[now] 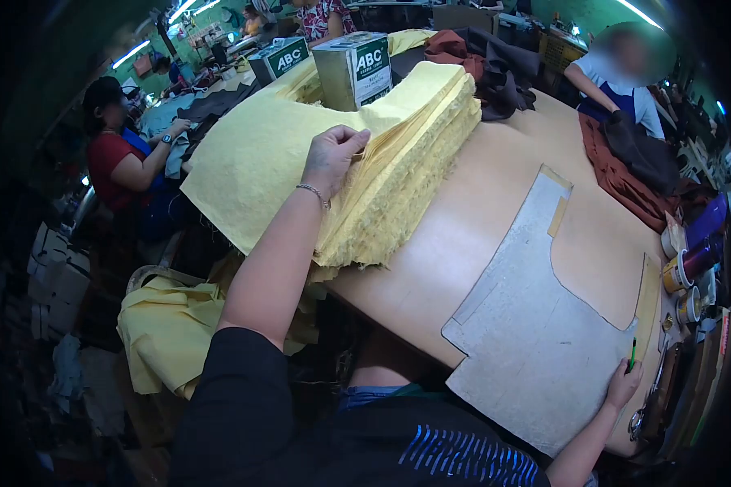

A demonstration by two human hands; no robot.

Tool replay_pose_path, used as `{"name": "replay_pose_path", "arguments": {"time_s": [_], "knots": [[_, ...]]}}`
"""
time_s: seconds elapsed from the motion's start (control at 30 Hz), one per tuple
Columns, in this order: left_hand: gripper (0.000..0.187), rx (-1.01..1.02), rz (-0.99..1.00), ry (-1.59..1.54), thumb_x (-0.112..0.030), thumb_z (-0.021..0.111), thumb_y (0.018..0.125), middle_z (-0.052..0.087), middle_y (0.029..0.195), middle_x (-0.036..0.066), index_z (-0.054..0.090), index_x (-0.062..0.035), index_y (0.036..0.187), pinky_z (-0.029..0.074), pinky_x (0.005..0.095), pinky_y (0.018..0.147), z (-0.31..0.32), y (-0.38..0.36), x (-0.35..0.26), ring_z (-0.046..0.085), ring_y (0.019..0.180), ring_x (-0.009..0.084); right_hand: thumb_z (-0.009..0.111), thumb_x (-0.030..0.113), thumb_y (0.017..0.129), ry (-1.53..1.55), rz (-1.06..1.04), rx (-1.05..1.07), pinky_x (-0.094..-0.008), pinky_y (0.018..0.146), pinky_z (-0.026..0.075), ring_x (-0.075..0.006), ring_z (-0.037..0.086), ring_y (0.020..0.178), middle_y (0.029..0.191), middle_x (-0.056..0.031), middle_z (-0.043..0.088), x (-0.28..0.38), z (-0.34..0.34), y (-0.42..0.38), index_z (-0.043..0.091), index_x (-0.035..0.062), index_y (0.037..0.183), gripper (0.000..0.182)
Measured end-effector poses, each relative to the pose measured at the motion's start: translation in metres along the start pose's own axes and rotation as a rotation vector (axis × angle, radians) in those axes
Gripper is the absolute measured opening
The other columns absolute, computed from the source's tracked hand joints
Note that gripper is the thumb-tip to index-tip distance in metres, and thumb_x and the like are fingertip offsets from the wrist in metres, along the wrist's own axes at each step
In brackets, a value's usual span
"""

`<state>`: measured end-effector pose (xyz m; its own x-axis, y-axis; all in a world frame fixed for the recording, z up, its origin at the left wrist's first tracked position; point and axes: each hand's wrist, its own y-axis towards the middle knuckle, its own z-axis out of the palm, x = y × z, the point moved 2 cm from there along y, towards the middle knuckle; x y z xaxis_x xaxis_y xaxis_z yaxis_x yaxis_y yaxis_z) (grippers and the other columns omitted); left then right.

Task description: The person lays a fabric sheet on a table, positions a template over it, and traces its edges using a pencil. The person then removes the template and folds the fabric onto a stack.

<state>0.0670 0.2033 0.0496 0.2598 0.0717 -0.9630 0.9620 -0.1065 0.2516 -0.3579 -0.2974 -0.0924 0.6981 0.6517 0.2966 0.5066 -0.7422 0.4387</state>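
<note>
A thick stack of yellow felt-like sheets [260, 150] with frayed edges lies on the left part of the table. My left hand [333, 158] is closed on the edge of the upper sheets, thumb and fingers pinched together. To the right rests a large grey cut-out pattern [536, 341] with a deep curved notch and tape along some edges; its lower part reaches past the table edge near my body. My right hand [623, 383], by the pattern's right corner, grips a green pencil [632, 355] pointing upward.
Two ABC tins [356, 71] stand on and behind the yellow stack. Dark and rust-brown cloth [625, 166] lies at the far side, near a person in blue and white. Jars [676, 274] and scissors [638, 420] line the right edge. Yellow cloth [170, 329] hangs at lower left.
</note>
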Motion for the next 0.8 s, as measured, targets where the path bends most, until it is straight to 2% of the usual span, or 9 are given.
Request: {"name": "replay_pose_path", "arguments": {"time_s": [0.07,0.17,0.2,0.3,0.4,0.5,0.6,0.67,0.8], "knots": [[0.018,-0.024,-0.035,-0.23,-0.024,0.059,0.08,0.055,0.065,0.001,0.055,-0.0078,0.072,0.039,0.022,0.057,-0.011,0.003,0.007,0.048,0.061,0.0083,0.052,0.016,0.08,-0.008,-0.004,-0.029,-0.0403,0.069,0.039,-0.0354,0.049,0.078,0.082,-0.0191,0.049,-0.005,0.004,0.0,0.049,-0.0038,0.085,0.021],[0.019,-0.234,-0.083,-0.819,-0.025,0.057,0.08,0.055,0.066,-0.001,0.052,-0.0101,0.07,0.04,0.0264,0.067,-0.026,0.002,0.006,0.052,0.066,0.0105,0.052,0.016,0.08,-0.001,-0.03,-0.055,-0.0401,0.069,0.039,-0.0351,0.049,0.078,0.082,-0.0189,0.049,-0.008,0.006,0.002,0.049,-0.0039,0.085,0.021],[0.02,-0.277,-0.111,-0.968,-0.028,0.054,0.082,0.057,0.073,-0.001,0.051,-0.012,0.07,0.038,0.0341,0.076,-0.042,0.008,0.015,0.054,0.078,0.0134,0.052,0.016,0.08,0.004,-0.039,-0.062,-0.0401,0.069,0.039,-0.035,0.049,0.078,0.083,-0.0188,0.049,-0.008,0.005,0.001,0.049,-0.0039,0.085,0.021],[0.018,-0.497,-0.027,-1.079,-0.03,0.049,0.084,0.056,0.091,0.002,0.051,-0.0123,0.085,0.035,0.0372,0.082,-0.057,0.005,0.007,0.05,0.097,0.0145,0.052,0.017,0.08,0.007,-0.004,-0.021,-0.0407,0.071,0.038,-0.0362,0.048,0.081,0.084,-0.0206,0.049,-0.006,0.003,0.001,0.05,-0.0059,0.089,0.025],[0.035,-0.261,0.004,-0.346,-0.038,0.043,0.086,0.048,0.114,0.007,0.049,-0.0105,0.106,0.029,0.0453,0.09,-0.041,0.003,-0.011,0.041,0.112,0.0198,0.052,0.017,0.08,-0.008,0.003,0.014,-0.0407,0.071,0.038,-0.0361,0.048,0.08,0.084,-0.0204,0.049,-0.012,0.007,0.003,0.05,-0.006,0.089,0.025],[0.056,0.167,0.407,0.817,-0.053,0.037,0.082,0.035,0.13,0.007,0.035,-0.0171,0.125,0.022,0.0551,0.093,-0.008,0.022,0.02,0.03,0.121,0.0241,0.052,0.016,0.079,0.013,0.004,-0.023,-0.0413,0.07,0.039,-0.0356,0.049,0.079,0.081,-0.0194,0.049,-0.006,0.005,0.002,0.05,-0.0049,0.084,0.022],[0.07,0.374,0.077,1.366,-0.063,0.034,0.077,0.019,0.138,0.007,0.022,-0.0233,0.133,0.012,0.0603,0.096,0.026,-0.004,-0.01,0.016,0.127,0.0285,0.053,0.016,0.078,0.001,-0.025,-0.103,-0.0416,0.07,0.038,-0.0365,0.048,0.079,0.081,-0.02,0.05,-0.005,0.006,0.001,0.05,-0.0045,0.084,0.021],[0.075,0.452,0.032,1.366,-0.069,0.034,0.072,0.01,0.141,0.006,0.019,-0.0275,0.133,0.011,0.0624,0.094,0.026,0.005,-0.009,0.007,0.129,0.0292,0.053,0.015,0.078,-0.02,-0.027,-0.039,-0.0417,0.07,0.038,-0.0376,0.048,0.078,0.082,-0.0208,0.05,-0.001,0.001,0.0,0.05,-0.0041,0.084,0.02],[0.075,0.477,0.03,1.33,-0.069,0.034,0.072,0.01,0.141,0.006,0.018,-0.0299,0.133,0.011,0.0637,0.094,0.029,0.029,0.0,0.008,0.129,0.0303,0.053,0.015,0.078,-0.028,-0.04,-0.077,-0.0415,0.069,0.038,-0.0369,0.048,0.077,0.08,-0.02,0.05,0.009,-0.005,-0.002,0.049,-0.0035,0.081,0.019]]}}
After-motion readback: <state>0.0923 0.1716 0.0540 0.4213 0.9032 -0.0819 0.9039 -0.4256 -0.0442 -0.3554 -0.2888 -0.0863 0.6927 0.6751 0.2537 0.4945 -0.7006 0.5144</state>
